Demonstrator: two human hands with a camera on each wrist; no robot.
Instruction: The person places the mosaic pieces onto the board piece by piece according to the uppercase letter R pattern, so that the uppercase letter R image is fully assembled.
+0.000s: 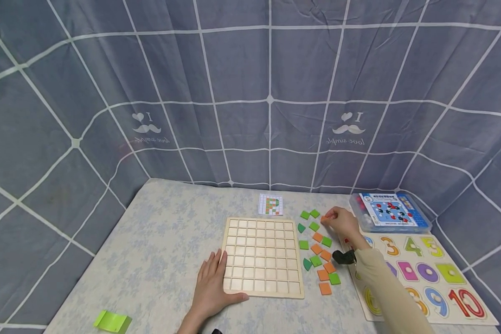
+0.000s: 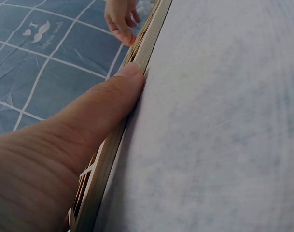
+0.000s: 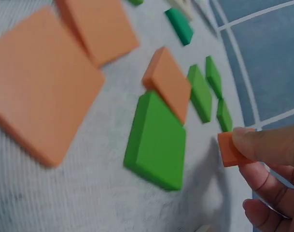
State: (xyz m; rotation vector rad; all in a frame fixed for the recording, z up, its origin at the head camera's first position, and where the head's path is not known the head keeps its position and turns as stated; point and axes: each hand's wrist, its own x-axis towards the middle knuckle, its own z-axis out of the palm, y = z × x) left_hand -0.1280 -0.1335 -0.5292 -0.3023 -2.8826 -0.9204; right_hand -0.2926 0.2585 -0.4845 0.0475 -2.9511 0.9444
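Observation:
A wooden grid board [image 1: 262,256] with rows of square cells lies on the table. My left hand [image 1: 212,282] rests at its lower left corner, fingers stretched along the left side and thumb along the front edge; the thumb [image 2: 105,96] presses that edge in the left wrist view. Between thumb and fingers, my right hand [image 1: 343,223] pinches an orange square tile [image 3: 230,150] beyond the far end of the loose tiles. Green square tiles [image 3: 159,142] and other orange tiles [image 1: 325,289] are scattered right of the board, with dark green quarter-round pieces [image 1: 307,264] among them.
A small pattern card [image 1: 271,204] lies behind the board. At the right, a clear plastic box [image 1: 390,212] stands behind a wooden number puzzle [image 1: 426,278], which my right forearm crosses. A bright green block [image 1: 112,321] sits at the front left. A grey grid curtain [image 1: 250,116] surrounds the table.

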